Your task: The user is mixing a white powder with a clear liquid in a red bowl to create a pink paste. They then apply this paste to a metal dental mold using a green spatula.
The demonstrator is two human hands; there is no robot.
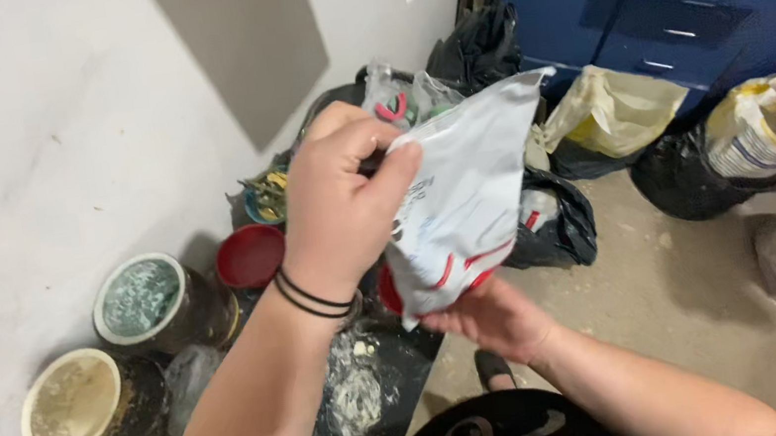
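I hold a white plastic bag (469,187) with red markings in front of me, tilted up toward the right. My left hand (338,200), with black bands on the wrist, grips the bag's upper left edge between thumb and fingers. My right hand (486,320) supports and pinches the bag's bottom from below. What is inside the bag is hidden.
Open paint cans stand by the wall at left: a cream one (73,404), a green one (141,298) and a red one (250,256). Black bags (559,225) and yellowish sacks (608,109) (756,129) sit on the concrete floor before a blue drawer cabinet (679,0).
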